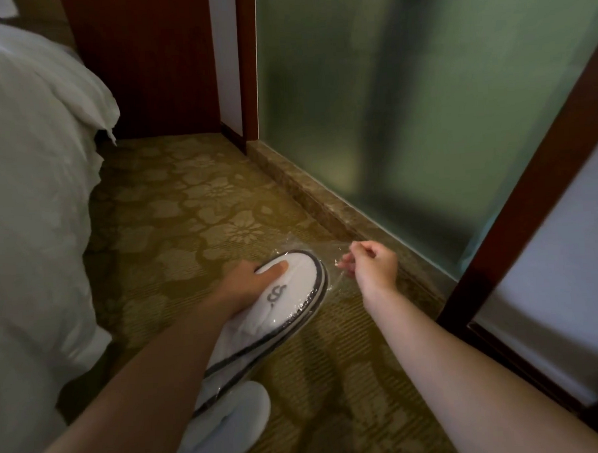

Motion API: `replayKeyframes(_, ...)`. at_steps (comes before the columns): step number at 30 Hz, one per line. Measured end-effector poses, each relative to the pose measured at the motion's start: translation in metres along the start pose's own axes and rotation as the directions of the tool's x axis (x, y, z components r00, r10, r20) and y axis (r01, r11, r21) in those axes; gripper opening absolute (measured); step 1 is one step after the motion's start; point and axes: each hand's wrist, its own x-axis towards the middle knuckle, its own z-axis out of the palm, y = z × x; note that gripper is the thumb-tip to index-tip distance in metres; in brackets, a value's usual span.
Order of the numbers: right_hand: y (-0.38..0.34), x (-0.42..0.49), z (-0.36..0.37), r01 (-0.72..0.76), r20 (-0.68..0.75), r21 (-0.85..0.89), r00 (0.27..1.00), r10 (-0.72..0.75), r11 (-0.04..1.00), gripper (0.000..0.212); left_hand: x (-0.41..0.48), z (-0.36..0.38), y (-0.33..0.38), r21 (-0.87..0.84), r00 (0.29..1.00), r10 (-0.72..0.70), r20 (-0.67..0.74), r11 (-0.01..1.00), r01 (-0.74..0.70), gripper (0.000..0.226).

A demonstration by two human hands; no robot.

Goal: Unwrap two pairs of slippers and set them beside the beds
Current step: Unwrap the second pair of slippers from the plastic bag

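A pair of white slippers (287, 295) with dark trim and a dark logo is stacked flat inside a clear plastic wrapper (329, 255). My left hand (248, 283) grips the toe end of the slippers, thumb on top, above the carpet. My right hand (373, 262) pinches the loose end of the wrapper just right of the toe and holds it stretched away from the slippers. Another white slipper (237, 420) lies lower in view, partly hidden behind my left forearm. The bed (32, 186) with white bedding fills the left side.
Patterned gold carpet (194, 203) covers the floor between the bed and a frosted glass wall (405, 101) with a stone sill (306, 191). A dark wooden panel (146, 61) stands at the back. A wooden door frame (515, 196) runs along the right.
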Motion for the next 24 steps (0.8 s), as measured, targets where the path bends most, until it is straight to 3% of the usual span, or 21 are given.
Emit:
replayKeyframes(3,0.001,0.001,0.0,-0.005,0.032,-0.088,0.999,0.008,0.996,0.015,-0.001,0.004,0.005,0.081,1.0,0.016,0.002,0.997,-0.016,0.061)
replayKeyframes(5,-0.005,-0.001,-0.001,0.198,0.223,-0.329,0.966,-0.128,0.923,0.017,-0.003,0.005,0.002,0.151,1.0,0.021,0.019,0.988,-0.024,0.066)
replayKeyframes(7,-0.01,-0.007,0.0,0.426,0.436,-0.513,0.877,-0.202,0.746,0.034,-0.005,0.003,-0.002,0.251,0.998,0.039,0.05,0.967,-0.051,0.075)
replayKeyframes(9,-0.01,-0.012,0.004,0.609,0.564,-0.638,0.786,-0.253,0.471,0.045,-0.007,0.002,-0.004,0.34,0.996,0.064,0.06,0.937,-0.08,0.079)
replayKeyframes(11,-0.005,-0.016,0.008,0.7,0.66,-0.682,0.714,-0.234,0.212,0.041,-0.008,0.001,-0.004,0.401,0.994,0.089,0.058,0.91,-0.105,0.076)
replayKeyframes(12,-0.001,-0.017,0.009,0.711,0.68,-0.683,0.703,-0.209,0.168,0.036,-0.008,0.001,-0.004,0.425,0.993,0.101,0.059,0.898,-0.117,0.075)
replayKeyframes(15,0.008,-0.015,0.011,0.686,0.668,-0.681,0.725,-0.166,0.255,0.018,-0.012,0.002,-0.002,0.512,0.991,0.116,0.067,0.848,-0.134,0.074)
replayKeyframes(17,0.01,-0.01,0.011,0.613,0.625,-0.664,0.769,-0.134,0.428,0.006,-0.013,0.003,-0.001,0.529,0.99,0.126,0.068,0.837,-0.143,0.072)
replayKeyframes(19,0.009,-0.006,0.01,0.513,0.579,-0.623,0.81,-0.092,0.59,0.011,-0.014,0.003,0.002,0.519,0.99,0.12,0.076,0.843,-0.142,0.068)
replayKeyframes(24,0.001,0.008,-0.013,0.241,0.352,-0.468,0.933,-0.071,0.85,0.009,-0.014,-0.002,0.003,0.295,0.991,0.087,0.098,0.949,-0.112,0.058)
